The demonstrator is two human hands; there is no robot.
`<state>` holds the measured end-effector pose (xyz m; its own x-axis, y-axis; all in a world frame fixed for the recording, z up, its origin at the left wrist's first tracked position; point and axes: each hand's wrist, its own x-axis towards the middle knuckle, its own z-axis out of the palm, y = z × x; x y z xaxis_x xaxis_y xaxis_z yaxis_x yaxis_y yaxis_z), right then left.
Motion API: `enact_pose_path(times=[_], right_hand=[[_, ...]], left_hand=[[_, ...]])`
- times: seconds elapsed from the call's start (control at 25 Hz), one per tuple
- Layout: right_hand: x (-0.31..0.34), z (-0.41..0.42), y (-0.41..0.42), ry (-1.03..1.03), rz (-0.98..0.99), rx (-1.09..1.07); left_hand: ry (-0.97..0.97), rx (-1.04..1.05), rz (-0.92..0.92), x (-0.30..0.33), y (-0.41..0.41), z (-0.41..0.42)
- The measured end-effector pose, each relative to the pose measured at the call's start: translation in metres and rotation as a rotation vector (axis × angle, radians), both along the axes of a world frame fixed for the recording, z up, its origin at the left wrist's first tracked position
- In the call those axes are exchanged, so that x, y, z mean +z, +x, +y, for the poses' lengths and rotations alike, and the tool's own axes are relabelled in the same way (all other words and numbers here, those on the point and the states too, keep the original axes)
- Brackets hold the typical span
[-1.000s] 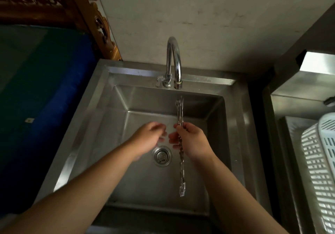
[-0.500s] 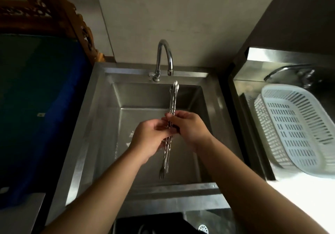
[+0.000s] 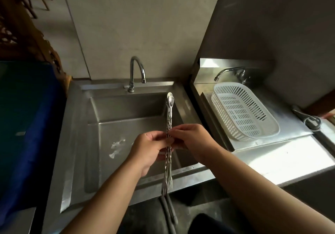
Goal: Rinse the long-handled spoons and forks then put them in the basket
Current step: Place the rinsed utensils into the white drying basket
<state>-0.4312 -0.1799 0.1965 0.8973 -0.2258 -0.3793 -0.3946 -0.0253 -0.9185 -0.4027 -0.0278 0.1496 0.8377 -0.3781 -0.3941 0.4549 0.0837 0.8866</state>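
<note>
Sink [image 3: 76,143]: brushed stainless steel, dull sheen, pale smears on basin floor. Tap [image 3: 135,70], centre frame: polished chrome, glossy. Spoons and forks [image 3: 169,118]: shiny metal, twisted handles, bright glints on bowls. Basket [image 3: 243,110], right of frame: white slotted plastic, matt. Surface [image 3: 282,157], lower right: steel sheet, strong glare. Wall [image 3: 145,25]: grey, matt, rough plaster look. Carved frame [image 3: 27,40], upper left: dark wood.

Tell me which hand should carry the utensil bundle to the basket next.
Right, probably. The right hand already grips the utensil bundle, and the white basket sits on that side; the left hand would cross over.
</note>
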Motion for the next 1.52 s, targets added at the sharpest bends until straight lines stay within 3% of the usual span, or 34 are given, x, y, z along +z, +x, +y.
enact_pose_path(times=[0.24, 0.56, 0.88, 1.12, 1.52], right_hand=[[0.020, -0.056, -0.029, 0.024, -0.013, -0.070], [0.020, -0.225, -0.047, 0.081, -0.036, -0.134], [-0.012, -0.417, -0.015, 0.055, 0.108, -0.075], [-0.053, -0.479, 0.059, -0.085, 0.246, -0.048], [-0.111, -0.460, 0.137, -0.425, 0.456, -0.047]], left_hand=[[-0.064, -0.066, -0.020, 0.013, -0.015, -0.058], [-0.113, -0.098, 0.015, 0.029, -0.018, -0.222], [0.075, 0.002, 0.116, 0.017, -0.005, -0.391], [0.124, 0.201, 0.206, -0.009, 0.008, -0.411], [0.073, 0.217, 0.196, -0.012, 0.007, -0.377]])
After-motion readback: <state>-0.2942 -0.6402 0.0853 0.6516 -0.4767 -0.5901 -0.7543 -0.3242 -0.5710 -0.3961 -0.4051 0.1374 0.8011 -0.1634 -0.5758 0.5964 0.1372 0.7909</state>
